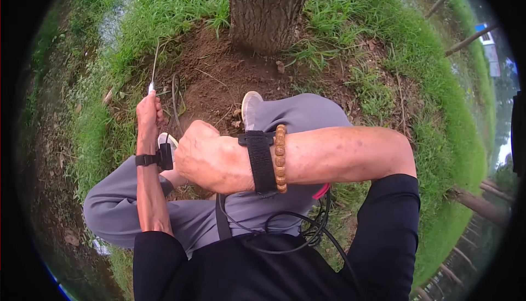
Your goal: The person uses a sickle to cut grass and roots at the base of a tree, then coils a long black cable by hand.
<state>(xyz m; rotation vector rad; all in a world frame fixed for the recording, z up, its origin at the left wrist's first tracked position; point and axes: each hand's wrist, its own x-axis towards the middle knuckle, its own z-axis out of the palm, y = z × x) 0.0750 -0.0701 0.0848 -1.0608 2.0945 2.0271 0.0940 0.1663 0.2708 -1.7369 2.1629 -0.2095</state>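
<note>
My left hand [149, 112] is closed round the pale handle of a thin metal tool [154, 68], whose shaft points up and away over the grass edge. My right hand [211, 155] is closed in a fist in front of my body, its back to the camera; its fingertips are hidden, so what it may hold does not show. A black strap [261, 161] and a brown bead bracelet [280, 158] circle the right wrist. Another black strap [147, 160] is on the left wrist. Beyond my hands lies bare brown soil [213, 81] at a tree's foot.
The thick tree trunk [268, 10] stands straight ahead. Green grass [170, 5] surrounds the soil, with twigs and dry leaves on it. My bent knees and a pale shoe [250, 109] are close below. A black cable [312, 229] loops over my lap. Thinner trunks stand at the right.
</note>
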